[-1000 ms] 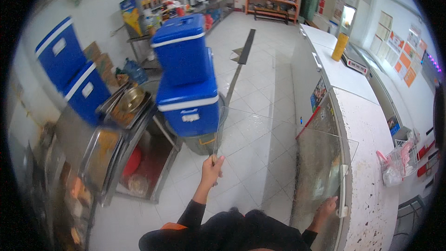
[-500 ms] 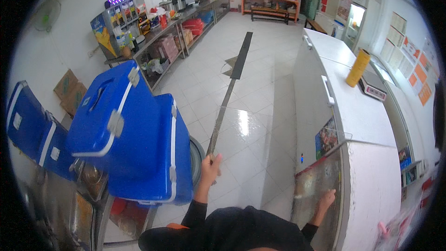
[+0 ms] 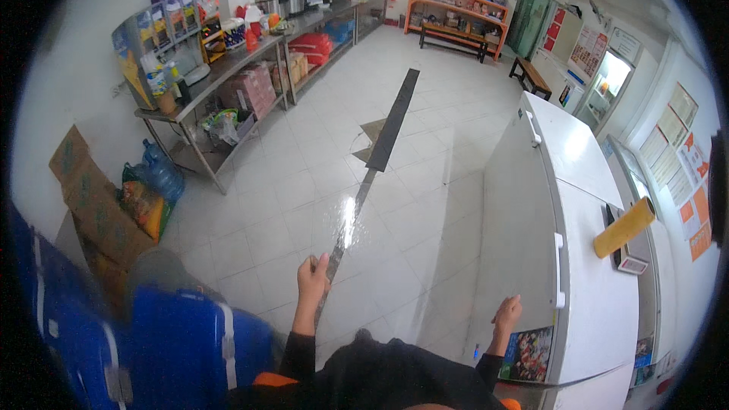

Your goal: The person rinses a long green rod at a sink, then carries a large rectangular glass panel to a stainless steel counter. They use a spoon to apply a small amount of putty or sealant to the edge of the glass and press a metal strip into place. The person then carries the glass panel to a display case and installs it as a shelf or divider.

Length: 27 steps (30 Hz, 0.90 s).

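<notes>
Moved fwd: blue coolers (image 3: 186, 334) now lower L, white chest freezer (image 3: 524, 235) beside R hand (image 3: 506, 316); carry's ongoing. L hand (image 3: 312, 282) grip closed, apparently on clear pane (image 3: 387, 266); R grip's hold, can't tell.

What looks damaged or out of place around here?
A brownish, jagged patch beside the long dark strip breaks up the white floor tiles; it may be damage, though I can't tell.
</notes>
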Motion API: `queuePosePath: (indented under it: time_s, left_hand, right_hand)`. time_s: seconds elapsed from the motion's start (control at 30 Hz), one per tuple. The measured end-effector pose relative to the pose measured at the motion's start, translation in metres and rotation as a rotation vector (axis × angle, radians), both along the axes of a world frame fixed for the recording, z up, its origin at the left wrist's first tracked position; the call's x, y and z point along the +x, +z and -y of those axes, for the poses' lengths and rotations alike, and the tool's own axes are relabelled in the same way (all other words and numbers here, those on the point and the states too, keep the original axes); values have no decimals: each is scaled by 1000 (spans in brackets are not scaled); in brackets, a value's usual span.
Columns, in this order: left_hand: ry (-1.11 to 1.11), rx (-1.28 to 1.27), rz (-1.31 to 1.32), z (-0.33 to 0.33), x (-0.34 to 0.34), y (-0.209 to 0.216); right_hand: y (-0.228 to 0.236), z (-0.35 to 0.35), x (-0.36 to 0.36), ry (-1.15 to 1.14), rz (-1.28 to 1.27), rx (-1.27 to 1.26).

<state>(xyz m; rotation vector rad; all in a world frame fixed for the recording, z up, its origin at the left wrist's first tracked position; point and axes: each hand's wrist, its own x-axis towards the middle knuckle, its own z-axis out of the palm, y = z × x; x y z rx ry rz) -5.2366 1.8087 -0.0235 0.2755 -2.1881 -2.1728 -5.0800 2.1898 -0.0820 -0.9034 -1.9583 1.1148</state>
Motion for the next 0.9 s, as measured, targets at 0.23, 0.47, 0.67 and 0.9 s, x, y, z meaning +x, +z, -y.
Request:
queuePosePath:
  time_s: [0.23, 0.47, 0.67, 0.9]
  left_hand:
    - [-54, -201, -16, -47, -170, -3]
    - [108, -216, -102, -80, -347, 1]
    - [276, -156, 136, -77, -454, 17]
    - [369, -171, 13, -86, -611, -30]
  right_hand:
    - [-8, -19, -149, -73, 40, -294]
    - [-9, -69, -380, 113, -9, -278]
    - [-20, -90, -565, 251, 54, -76]
    - [-74, -116, -767, 279, 48, 278]
